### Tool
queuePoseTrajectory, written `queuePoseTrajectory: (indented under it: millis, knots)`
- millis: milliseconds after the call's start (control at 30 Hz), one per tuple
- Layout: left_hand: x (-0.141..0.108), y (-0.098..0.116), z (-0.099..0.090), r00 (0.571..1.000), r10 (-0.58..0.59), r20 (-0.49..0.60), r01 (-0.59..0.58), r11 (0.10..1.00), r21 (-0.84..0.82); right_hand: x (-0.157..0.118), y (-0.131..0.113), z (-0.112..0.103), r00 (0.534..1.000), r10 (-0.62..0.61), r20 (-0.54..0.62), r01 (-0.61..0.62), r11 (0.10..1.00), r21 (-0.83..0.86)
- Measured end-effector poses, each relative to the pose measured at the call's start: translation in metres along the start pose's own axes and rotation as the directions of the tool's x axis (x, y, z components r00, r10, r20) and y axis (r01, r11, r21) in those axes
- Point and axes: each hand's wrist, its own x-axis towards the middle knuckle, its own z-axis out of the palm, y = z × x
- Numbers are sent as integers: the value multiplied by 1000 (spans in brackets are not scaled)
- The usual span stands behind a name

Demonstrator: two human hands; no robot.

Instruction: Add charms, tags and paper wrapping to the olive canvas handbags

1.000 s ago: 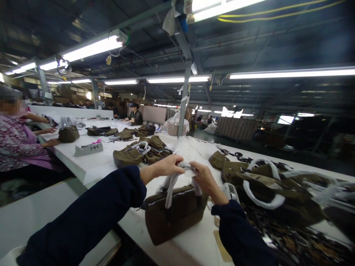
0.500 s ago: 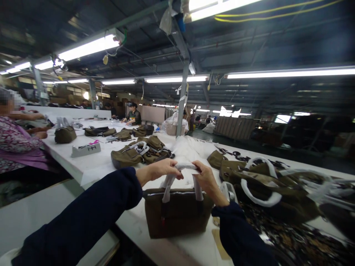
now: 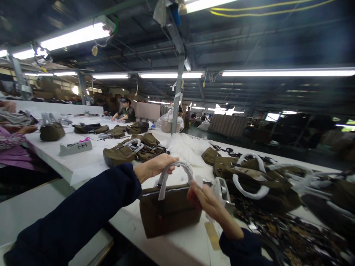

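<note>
An olive-brown handbag (image 3: 172, 212) stands near the front edge of the white table, its handles wrapped in white padding. The fingers of my left hand (image 3: 159, 166) are closed on the top of the wrapped handle (image 3: 183, 165), at its left part. My right hand (image 3: 203, 195) is at the right side of the bag, by the lower right end of the handle, its fingers bent and blurred by motion. Whether it grips the handle there cannot be made out.
A tape dispenser (image 3: 223, 192) stands right of the bag, beside a tan card (image 3: 212, 235). More bags (image 3: 257, 184) and dark straps (image 3: 294, 229) lie to the right. Beyond are bags (image 3: 122, 151), white sheeting (image 3: 185, 147) and another dispenser (image 3: 75, 147). People work further off.
My right hand has moved down from the handle's top to the bag's right side. My left hand stays on the handle, which now arches up. The bag is slightly turned, and the view has shifted right.
</note>
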Motion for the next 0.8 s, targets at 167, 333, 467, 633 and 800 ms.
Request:
queuePoseTrajectory:
  millis: [167, 333, 467, 633, 800]
  knots:
    - [-3, 5, 7, 999, -30, 33, 29, 999, 20, 10, 3, 39, 897, 19, 441, -275, 806, 524]
    - [-7, 5, 4, 998, -32, -47, 32, 999, 1, 35, 3, 47, 850, -46, 525, -348, 698, 626]
    - [-10, 8, -1, 996, -66, -56, 68, 997, 33, 48, 1, 44, 837, -114, 534, -323, 686, 652]
    - [-9, 19, 1, 989, -138, 49, 130, 983, 127, 69, 0, 39, 790, -156, 593, -354, 674, 649]
    - [-5, 23, 4, 997, -78, 2, 72, 934, 349, 70, -6, 32, 753, -153, 640, -378, 696, 610]
